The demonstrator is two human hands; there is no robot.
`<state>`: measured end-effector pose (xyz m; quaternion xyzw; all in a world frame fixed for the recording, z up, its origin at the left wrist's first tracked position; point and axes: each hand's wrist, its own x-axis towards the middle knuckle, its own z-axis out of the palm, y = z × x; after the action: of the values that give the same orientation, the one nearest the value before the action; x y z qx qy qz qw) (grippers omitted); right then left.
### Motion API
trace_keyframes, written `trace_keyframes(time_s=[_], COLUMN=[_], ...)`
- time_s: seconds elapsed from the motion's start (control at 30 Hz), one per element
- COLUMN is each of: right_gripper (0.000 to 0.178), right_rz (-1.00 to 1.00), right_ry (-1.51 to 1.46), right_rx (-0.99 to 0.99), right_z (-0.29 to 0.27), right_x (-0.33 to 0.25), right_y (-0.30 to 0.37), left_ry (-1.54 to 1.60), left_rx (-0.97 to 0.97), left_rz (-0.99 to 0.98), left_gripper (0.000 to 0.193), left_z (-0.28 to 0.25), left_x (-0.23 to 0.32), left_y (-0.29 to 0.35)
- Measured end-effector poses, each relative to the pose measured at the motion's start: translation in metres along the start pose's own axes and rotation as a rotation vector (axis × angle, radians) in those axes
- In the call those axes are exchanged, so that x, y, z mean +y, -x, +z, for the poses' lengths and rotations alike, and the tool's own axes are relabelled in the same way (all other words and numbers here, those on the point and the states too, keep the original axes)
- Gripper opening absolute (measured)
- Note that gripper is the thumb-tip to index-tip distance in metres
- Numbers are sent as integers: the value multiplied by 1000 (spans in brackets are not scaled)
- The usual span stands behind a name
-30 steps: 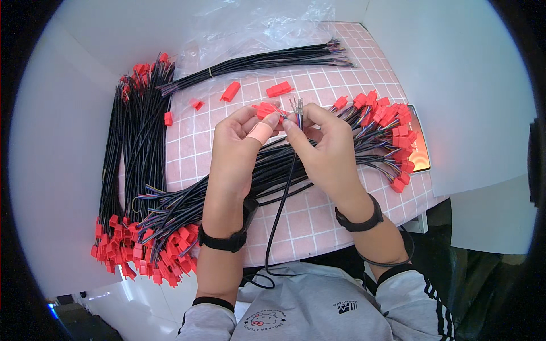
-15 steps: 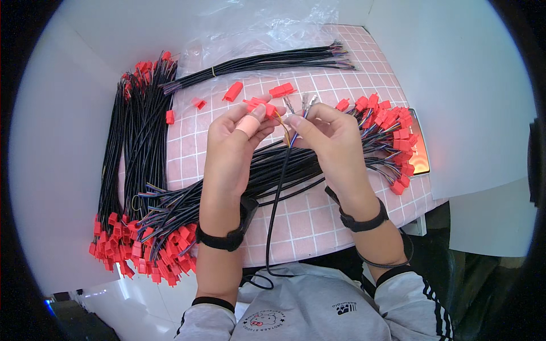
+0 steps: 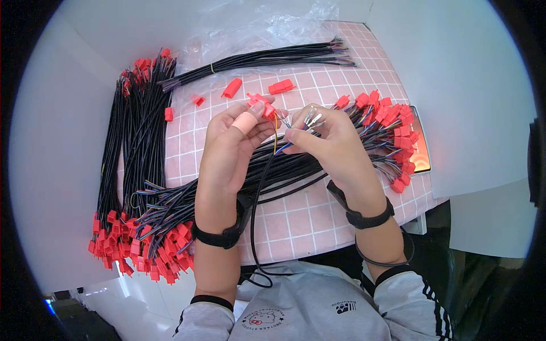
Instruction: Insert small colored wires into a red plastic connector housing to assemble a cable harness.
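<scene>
My left hand (image 3: 230, 148) pinches a small red plastic connector (image 3: 266, 109) between thumb and fingers; a pink wrap covers one fingertip. My right hand (image 3: 333, 142) holds the stripped end of a black cable (image 3: 257, 193), with thin coloured wires and metal terminals (image 3: 310, 119) fanned out at its fingertips. One yellow wire runs from the cable up to the connector. The cable hangs down between my wrists toward my lap. Both hands hover over a pink grid mat (image 3: 307, 221).
A big bundle of black cables with red connectors (image 3: 392, 131) crosses the mat under my hands. More finished bundles (image 3: 131, 142) lie at the left. An unfitted cable bundle (image 3: 267, 57), loose red connectors (image 3: 231, 88) and a clear plastic bag (image 3: 267, 25) lie at the back.
My hands have drawn slightly apart and lowered a little. The wire ends are now fanned out in my right hand, and one yellow wire reaches the connector in my left.
</scene>
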<state>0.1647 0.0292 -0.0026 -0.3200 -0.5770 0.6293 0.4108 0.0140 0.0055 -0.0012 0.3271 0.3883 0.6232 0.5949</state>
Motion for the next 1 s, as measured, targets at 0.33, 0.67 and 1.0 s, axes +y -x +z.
trace_keyframes(time_s=[0.33,0.67,1.0], right_gripper=[7,11,7], right_rz=[-36,-61,-21], right_ry=[48,33,68], right_rx=[-33,15,-29], right_z=[-1,0,0], right_x=[0,5,2], right_y=[1,0,0], left_ry=[-25,-55,-42], left_rx=[-9,-37,-45], left_rz=[3,6,7], left_gripper=[27,26,27], left_z=[0,0,-1], left_x=[-1,0,-1], left_y=[0,0,0])
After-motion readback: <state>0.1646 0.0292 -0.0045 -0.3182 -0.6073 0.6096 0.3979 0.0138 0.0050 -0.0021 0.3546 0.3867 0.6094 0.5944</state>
